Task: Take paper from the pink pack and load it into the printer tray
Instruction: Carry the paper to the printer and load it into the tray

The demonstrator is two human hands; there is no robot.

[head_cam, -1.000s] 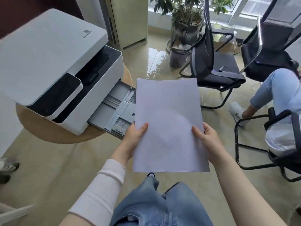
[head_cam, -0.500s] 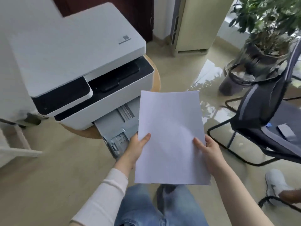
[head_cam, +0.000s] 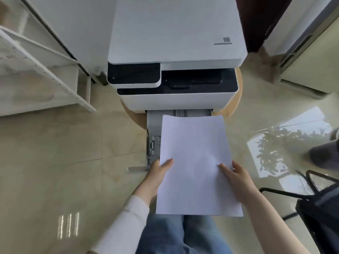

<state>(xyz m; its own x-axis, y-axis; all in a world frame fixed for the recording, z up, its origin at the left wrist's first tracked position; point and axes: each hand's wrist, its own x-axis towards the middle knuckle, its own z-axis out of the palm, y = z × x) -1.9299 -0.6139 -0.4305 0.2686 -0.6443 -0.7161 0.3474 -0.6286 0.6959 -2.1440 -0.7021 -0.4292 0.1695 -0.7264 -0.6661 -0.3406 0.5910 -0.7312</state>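
Note:
I hold a white stack of paper (head_cam: 196,162) flat in front of me with both hands. My left hand (head_cam: 157,173) grips its left edge, thumb on top. On the right edge sits my right hand (head_cam: 236,177), thumb likewise on top. The white printer (head_cam: 176,52) stands straight ahead on a round wooden table (head_cam: 236,103). Its grey paper tray (head_cam: 153,132) is pulled out toward me, and the sheet hovers over it, covering most of it. The pink pack is not in view.
A white metal shelf frame (head_cam: 42,70) stands at the left. A black chair (head_cam: 319,208) sits at the lower right. A beige cabinet (head_cam: 311,61) is at the upper right. Glossy tiled floor surrounds the table.
My view has swung left, so the printer now faces me squarely. The paper in both hands has moved over the open tray. The grip is unchanged.

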